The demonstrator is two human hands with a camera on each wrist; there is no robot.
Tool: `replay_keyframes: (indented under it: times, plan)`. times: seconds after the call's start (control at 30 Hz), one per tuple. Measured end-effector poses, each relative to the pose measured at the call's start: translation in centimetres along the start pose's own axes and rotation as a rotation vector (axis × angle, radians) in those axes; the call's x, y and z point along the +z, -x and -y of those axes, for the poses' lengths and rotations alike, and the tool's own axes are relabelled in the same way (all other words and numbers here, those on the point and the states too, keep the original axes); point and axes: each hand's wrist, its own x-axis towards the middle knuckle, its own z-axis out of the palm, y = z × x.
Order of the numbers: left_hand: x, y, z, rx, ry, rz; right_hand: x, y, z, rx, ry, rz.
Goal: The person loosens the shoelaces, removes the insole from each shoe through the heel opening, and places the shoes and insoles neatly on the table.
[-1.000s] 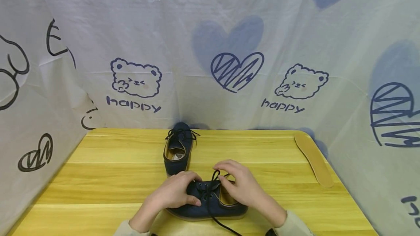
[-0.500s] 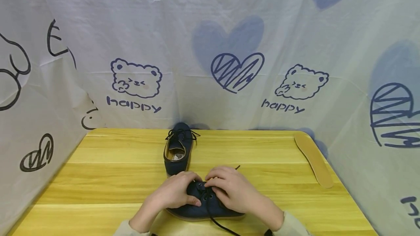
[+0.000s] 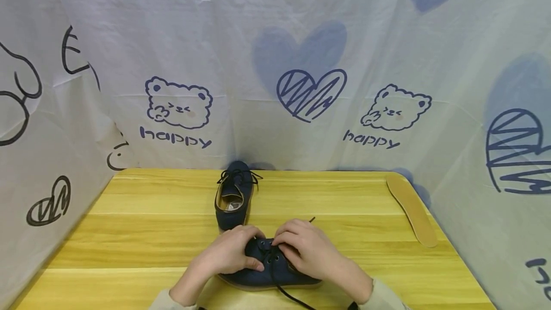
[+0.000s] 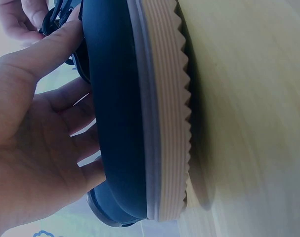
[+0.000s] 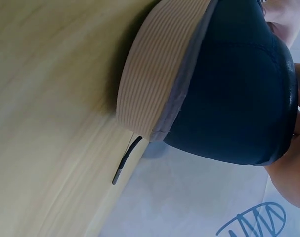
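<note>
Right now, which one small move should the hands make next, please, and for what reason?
Perhaps the right hand should gently pull the black laces: its curled fingers are at them, and the left hand grips the toe end of the near shoe, which should steady it against the pull.

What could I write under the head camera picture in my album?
Left hand on a navy shoe, right hand at its black laces, a second shoe and a tan insole farther back.
</note>
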Motion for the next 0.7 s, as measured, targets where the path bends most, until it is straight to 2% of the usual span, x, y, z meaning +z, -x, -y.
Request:
replay_keyframes:
  times: [0.2,0.4,0.7]
  plan:
    - [0.0,0.0,0.0,0.006,-0.013,-0.012,-0.2,0.0,-0.1,0.034,-0.031,-0.093]
    - [0.1,-0.1,0.0,0.004,-0.027,-0.021,-0.4,0.2,-0.5,0.119,-0.049,-0.174]
    - [0.1,-0.1,-0.2,-0.001,-0.027,-0.014,-0.6,0.6,-1.4,0.265,-0.030,-0.251]
